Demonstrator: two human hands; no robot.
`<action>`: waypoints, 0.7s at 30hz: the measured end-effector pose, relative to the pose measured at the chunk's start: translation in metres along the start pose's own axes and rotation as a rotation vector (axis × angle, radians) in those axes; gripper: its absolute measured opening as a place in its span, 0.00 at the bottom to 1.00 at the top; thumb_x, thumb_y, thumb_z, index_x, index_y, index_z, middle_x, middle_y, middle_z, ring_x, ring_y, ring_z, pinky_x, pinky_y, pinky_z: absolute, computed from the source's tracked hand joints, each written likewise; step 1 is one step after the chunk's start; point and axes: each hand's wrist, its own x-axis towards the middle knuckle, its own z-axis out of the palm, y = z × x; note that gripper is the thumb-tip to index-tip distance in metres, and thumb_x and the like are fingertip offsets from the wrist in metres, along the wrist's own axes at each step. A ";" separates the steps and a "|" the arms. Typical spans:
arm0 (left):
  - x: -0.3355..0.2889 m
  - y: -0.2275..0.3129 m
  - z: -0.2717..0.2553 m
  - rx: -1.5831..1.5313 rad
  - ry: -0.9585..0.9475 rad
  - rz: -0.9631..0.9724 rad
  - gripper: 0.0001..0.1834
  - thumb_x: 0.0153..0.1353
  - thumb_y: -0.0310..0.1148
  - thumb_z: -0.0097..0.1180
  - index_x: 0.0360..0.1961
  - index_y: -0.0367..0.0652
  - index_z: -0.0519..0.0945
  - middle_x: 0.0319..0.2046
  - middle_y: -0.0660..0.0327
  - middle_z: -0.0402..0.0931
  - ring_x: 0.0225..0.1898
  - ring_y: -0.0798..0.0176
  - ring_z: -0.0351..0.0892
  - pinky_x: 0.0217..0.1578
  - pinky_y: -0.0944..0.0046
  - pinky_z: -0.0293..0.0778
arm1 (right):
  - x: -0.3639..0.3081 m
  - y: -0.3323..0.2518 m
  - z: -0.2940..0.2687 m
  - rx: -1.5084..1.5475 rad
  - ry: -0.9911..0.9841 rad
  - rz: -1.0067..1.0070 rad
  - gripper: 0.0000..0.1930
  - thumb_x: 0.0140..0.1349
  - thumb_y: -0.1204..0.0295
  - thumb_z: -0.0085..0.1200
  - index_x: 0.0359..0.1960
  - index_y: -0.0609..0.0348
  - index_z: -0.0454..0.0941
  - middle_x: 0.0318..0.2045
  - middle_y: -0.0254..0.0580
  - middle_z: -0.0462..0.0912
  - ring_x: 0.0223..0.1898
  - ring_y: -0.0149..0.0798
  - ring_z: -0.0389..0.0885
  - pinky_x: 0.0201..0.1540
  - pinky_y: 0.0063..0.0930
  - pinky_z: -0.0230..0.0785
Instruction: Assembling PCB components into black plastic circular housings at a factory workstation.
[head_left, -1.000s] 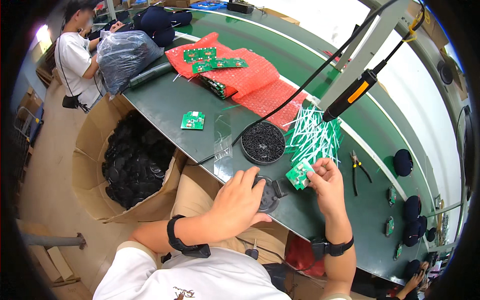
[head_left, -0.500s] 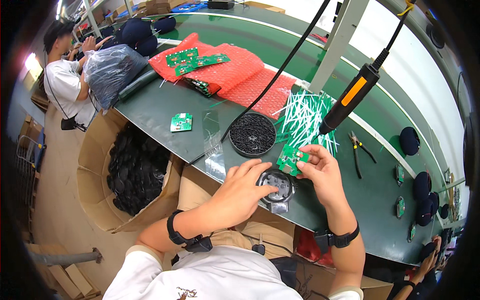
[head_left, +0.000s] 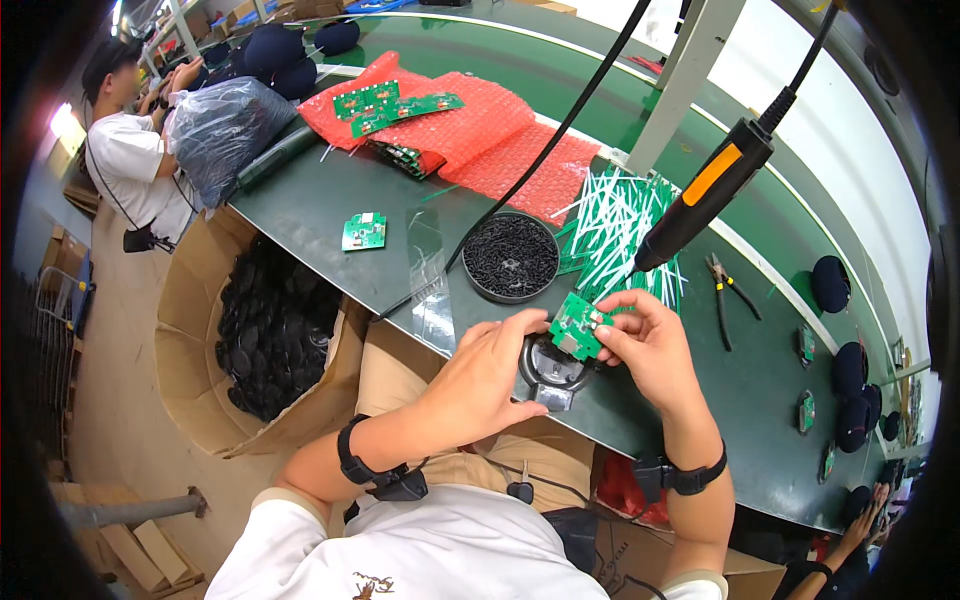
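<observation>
Lying open side up at the near edge of the dark green table [head_left: 760, 400], the round black plastic housing [head_left: 555, 369] showed a raised rim and a squarish tab pointing toward the person. The left hand [head_left: 490, 375] curved about its left side, thumb and forefinger spread; from where I stood, I couldn't tell whether they gripped it. Overlapping the housing's far side was a green, notched-edged circuit board [head_left: 576, 328] dotted with silvery and white parts. The right hand [head_left: 642, 345] pinched its right edge between thumb and fingers, wrist bent inward. Beyond sat a round black dish of small black screws [head_left: 510, 257], near a heap of thin white strips [head_left: 625, 235].
</observation>
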 end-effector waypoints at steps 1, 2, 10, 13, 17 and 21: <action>0.000 -0.001 0.000 -0.027 0.008 0.012 0.54 0.47 0.35 0.80 0.73 0.41 0.60 0.63 0.49 0.72 0.66 0.46 0.71 0.66 0.46 0.62 | -0.001 -0.001 0.000 -0.040 0.008 0.040 0.14 0.67 0.80 0.62 0.53 0.62 0.78 0.30 0.34 0.85 0.30 0.24 0.82 0.33 0.19 0.75; 0.000 -0.001 0.000 -0.049 0.018 0.028 0.58 0.45 0.36 0.81 0.75 0.41 0.58 0.64 0.49 0.71 0.67 0.46 0.70 0.66 0.47 0.63 | -0.002 -0.001 0.001 -0.027 -0.014 0.018 0.14 0.67 0.80 0.62 0.53 0.62 0.78 0.30 0.34 0.85 0.30 0.24 0.82 0.33 0.19 0.75; -0.002 -0.007 0.000 0.143 -0.003 0.157 0.49 0.45 0.38 0.79 0.70 0.44 0.70 0.67 0.50 0.70 0.67 0.47 0.70 0.65 0.46 0.63 | -0.010 -0.006 0.013 -0.458 -0.061 -0.104 0.12 0.59 0.80 0.68 0.45 0.60 0.85 0.31 0.37 0.83 0.29 0.28 0.80 0.34 0.25 0.74; -0.002 -0.008 0.002 0.249 -0.011 0.213 0.41 0.49 0.38 0.76 0.66 0.44 0.75 0.67 0.52 0.71 0.67 0.48 0.71 0.65 0.46 0.65 | -0.012 -0.010 0.013 -0.656 -0.044 -0.259 0.14 0.56 0.76 0.72 0.45 0.58 0.87 0.36 0.40 0.82 0.33 0.32 0.81 0.37 0.28 0.75; 0.005 -0.011 0.000 0.144 0.119 0.155 0.27 0.58 0.34 0.69 0.59 0.42 0.80 0.61 0.54 0.79 0.61 0.47 0.78 0.59 0.50 0.73 | -0.009 -0.013 0.013 -0.517 -0.058 -0.408 0.18 0.53 0.74 0.74 0.47 0.57 0.88 0.44 0.42 0.82 0.42 0.38 0.83 0.44 0.30 0.77; 0.020 -0.016 -0.010 -0.011 0.216 0.121 0.16 0.66 0.31 0.63 0.53 0.39 0.83 0.48 0.51 0.85 0.50 0.44 0.84 0.50 0.53 0.79 | -0.010 -0.014 0.016 -0.519 -0.123 -0.621 0.19 0.51 0.75 0.75 0.47 0.59 0.87 0.48 0.45 0.84 0.48 0.43 0.86 0.48 0.32 0.78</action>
